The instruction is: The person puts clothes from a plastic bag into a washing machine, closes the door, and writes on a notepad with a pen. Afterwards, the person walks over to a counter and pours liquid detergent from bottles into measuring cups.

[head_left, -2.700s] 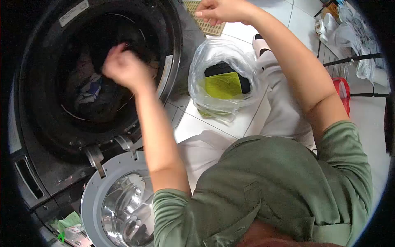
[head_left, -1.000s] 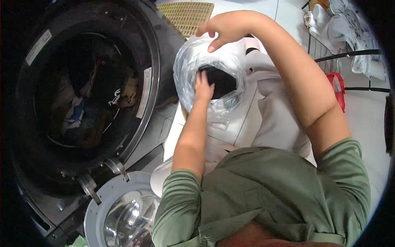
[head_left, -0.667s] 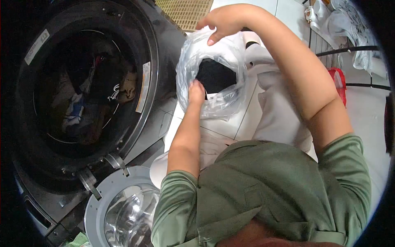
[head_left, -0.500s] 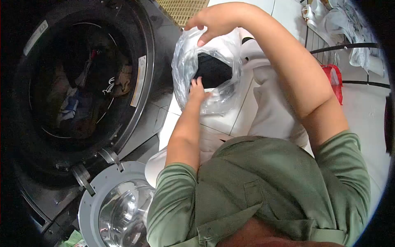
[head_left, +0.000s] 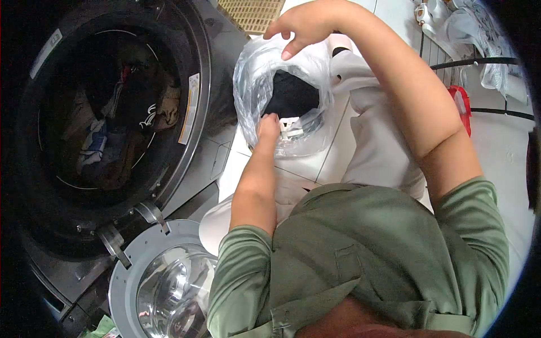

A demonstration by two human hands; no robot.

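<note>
A clear plastic bag (head_left: 251,84) stands on the tiled floor between my legs, its mouth facing up. Dark cloth (head_left: 293,93) fills part of it, and a white piece with dark marks (head_left: 290,125) shows near the closer side. My left hand (head_left: 269,128) is closed on the bag's near left rim; its fingertips are partly hidden. Over the far rim my right hand (head_left: 301,28) is arched, thumb and fingers apart, with nothing visible between them.
At left is a front-loading washing machine (head_left: 194,53) with clothes (head_left: 96,141) in its drum. Its round glass door (head_left: 127,276) hangs open beside my left leg. A yellow basket (head_left: 251,14) stands beyond the bag; a wire rack (head_left: 473,62) with plastic items is at right.
My left hand has gone from spread fingers on the cloth to a closed grip at the rim. The white piece now shows more. My right hand has shifted slightly right.
</note>
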